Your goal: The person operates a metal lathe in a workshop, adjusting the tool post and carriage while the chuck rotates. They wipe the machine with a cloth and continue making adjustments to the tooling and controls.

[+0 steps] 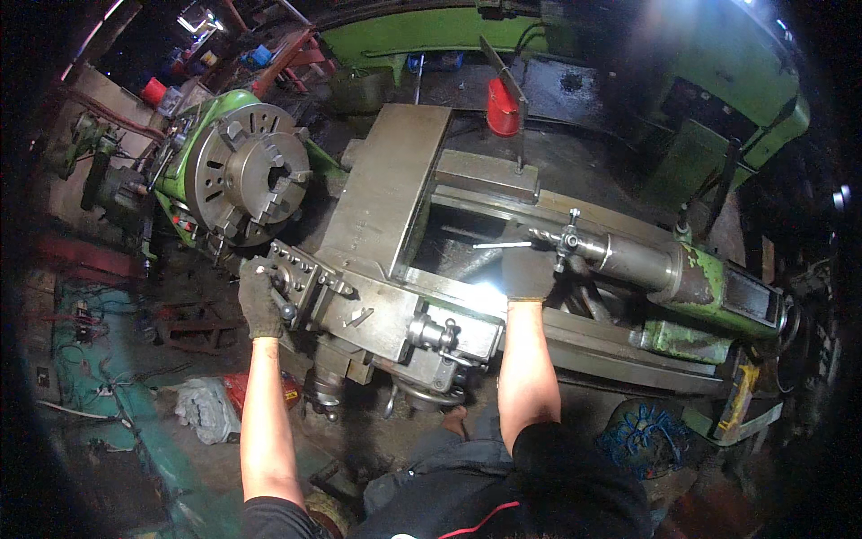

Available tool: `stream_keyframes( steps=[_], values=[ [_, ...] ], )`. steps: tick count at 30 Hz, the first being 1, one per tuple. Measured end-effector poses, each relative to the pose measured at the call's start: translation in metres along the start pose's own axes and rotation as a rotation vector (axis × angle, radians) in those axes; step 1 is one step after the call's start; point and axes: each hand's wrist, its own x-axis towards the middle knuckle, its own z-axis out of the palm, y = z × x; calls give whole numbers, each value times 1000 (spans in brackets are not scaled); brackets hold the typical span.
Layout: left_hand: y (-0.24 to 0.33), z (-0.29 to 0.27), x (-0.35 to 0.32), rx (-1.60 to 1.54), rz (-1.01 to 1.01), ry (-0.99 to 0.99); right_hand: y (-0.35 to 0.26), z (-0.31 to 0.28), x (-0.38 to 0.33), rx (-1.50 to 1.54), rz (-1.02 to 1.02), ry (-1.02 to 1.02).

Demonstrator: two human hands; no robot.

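The work gloves [260, 301] are dark grey, the lathe chuck [242, 171] silver-grey, the tailstock [708, 274] patchy green and brown, the bucket [501, 108] red, the cord [642, 438] bright blue, the shirt [561, 485] black with a red line.

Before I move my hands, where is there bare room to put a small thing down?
The broad steel plate looks bare, between the chuck and the grey steel beam. Crowded places: around the tool post, by the left hand, and around the drill bit, by the right hand.
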Motion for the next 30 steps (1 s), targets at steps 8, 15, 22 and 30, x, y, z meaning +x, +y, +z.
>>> stream_keyframes(
  steps=[8, 15, 22, 30],
  values=[
    [-3, -8, -3, 85, 111, -35, -7, -18, -8, -508, -405, -31],
    [145, 7, 7, 515, 461, 262, -6, -20, -11, -369, -427, -4],
    [279, 120, -40, 266, 429, -296, -1, 1, -15, 1485, 373, -175],
    [284, 275, -69, 436, 455, -567, -4, 14, -46, 2278, 543, -405]
  ],
)
